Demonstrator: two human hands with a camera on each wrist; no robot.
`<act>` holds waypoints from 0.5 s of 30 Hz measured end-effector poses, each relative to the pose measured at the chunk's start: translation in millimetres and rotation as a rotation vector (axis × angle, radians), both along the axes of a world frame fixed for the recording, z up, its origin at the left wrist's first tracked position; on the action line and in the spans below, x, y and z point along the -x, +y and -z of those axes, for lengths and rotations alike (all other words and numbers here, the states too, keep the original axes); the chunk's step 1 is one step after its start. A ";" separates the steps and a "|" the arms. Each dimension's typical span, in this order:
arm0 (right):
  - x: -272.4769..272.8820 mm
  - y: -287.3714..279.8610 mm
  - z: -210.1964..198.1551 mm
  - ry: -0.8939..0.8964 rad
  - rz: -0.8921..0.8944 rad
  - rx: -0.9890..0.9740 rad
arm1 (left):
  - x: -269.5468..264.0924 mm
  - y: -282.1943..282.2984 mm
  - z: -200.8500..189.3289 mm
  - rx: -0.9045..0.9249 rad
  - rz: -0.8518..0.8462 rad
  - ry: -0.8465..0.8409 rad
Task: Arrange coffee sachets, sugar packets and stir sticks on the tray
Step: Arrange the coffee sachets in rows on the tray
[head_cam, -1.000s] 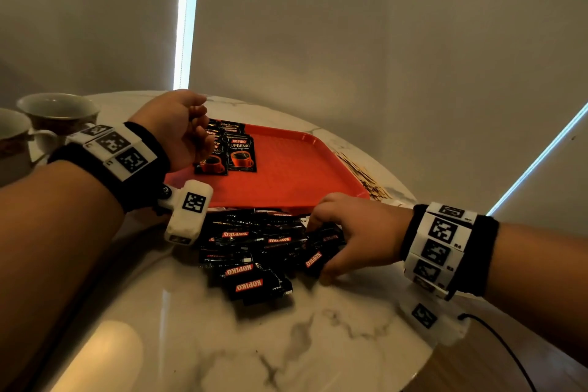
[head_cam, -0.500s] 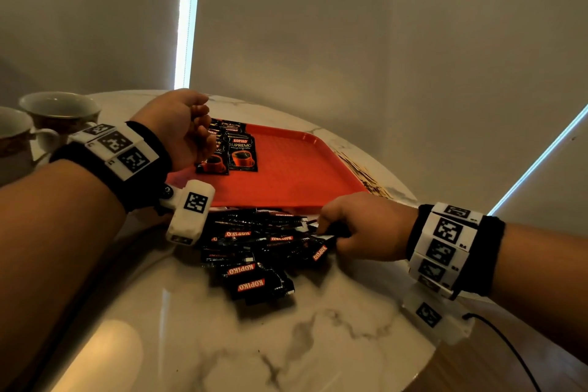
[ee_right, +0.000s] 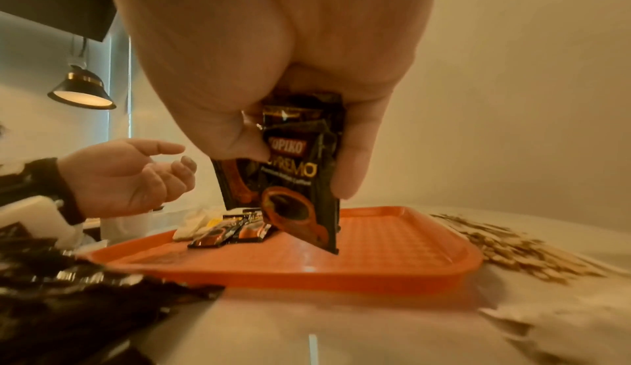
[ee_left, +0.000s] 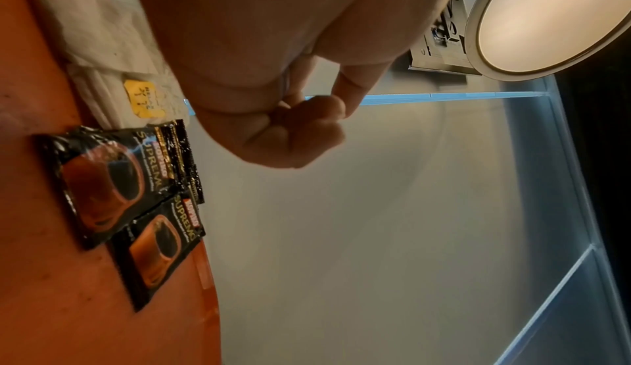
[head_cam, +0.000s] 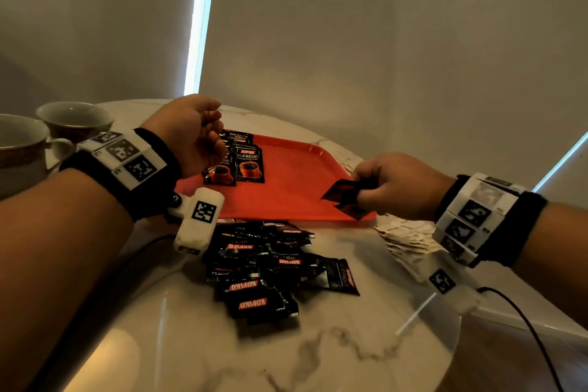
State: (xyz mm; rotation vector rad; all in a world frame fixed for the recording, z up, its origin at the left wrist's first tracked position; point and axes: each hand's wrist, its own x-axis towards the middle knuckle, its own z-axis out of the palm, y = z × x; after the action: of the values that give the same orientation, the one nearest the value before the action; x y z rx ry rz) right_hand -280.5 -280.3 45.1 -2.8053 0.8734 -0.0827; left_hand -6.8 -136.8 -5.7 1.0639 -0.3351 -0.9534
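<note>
Right hand (head_cam: 393, 183) pinches coffee sachets (ee_right: 300, 182) above tray (head_cam: 296, 197); left hand (head_cam: 191, 134) hovers loosely curled, empty.

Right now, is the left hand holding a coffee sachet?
No, the left hand hangs empty with loosely curled fingers above the tray; the right hand holds sachets.

bare forearms; black wristbands (head_cam: 152, 169) with white marker blocks (head_cam: 474, 216), black cable (head_cam: 525, 328)
</note>
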 end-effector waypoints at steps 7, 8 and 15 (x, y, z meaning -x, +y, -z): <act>-43.6 15.5 -13.2 -0.409 -0.037 -0.064 | 17.8 6.1 -10.7 0.051 0.146 -0.084; -52.5 19.3 -13.6 -0.460 -0.050 -0.075 | 21.2 7.1 -12.4 0.063 0.166 -0.094; -104.3 49.6 -10.7 -0.653 -0.227 -0.127 | 33.1 10.2 -13.8 0.135 0.432 -0.179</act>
State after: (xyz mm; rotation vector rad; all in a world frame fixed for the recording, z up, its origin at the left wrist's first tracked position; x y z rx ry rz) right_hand -176.2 -230.7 55.8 -2.4729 0.3851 -0.8168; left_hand -39.8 -126.7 8.0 0.9725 -0.7893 -1.2010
